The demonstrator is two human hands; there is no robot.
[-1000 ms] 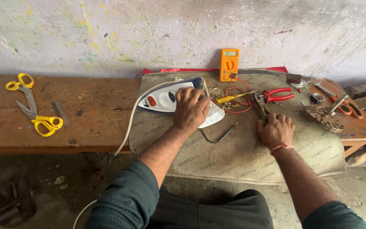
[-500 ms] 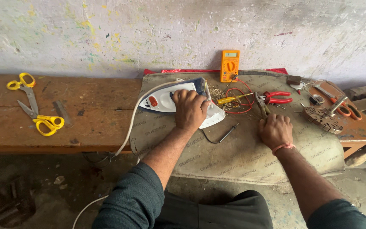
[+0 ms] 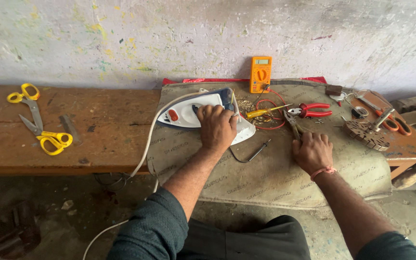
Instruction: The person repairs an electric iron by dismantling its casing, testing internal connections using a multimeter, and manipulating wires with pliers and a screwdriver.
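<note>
From the head view, your left hand point(image 3: 216, 126) is clamped over the white and blue clothes iron point(image 3: 198, 114) lying on the grey cloth point(image 3: 266, 178); keep that grip firm so it cannot slide. Your right hand point(image 3: 312, 152) pinches grey pliers point(image 3: 292, 123); work them slowly. The wooden worktop point(image 3: 107, 130) meets a paint-flecked wall point(image 3: 169, 38), above a dusty floor.

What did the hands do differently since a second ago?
Very little moved. The left hand keeps its grip on the white and blue iron, which lies in the same spot. The right hand still rests on the cloth, closed on a thin metal tool, at most a touch nearer the person. The red pliers, orange meter and yellow scissors stayed put.
</note>
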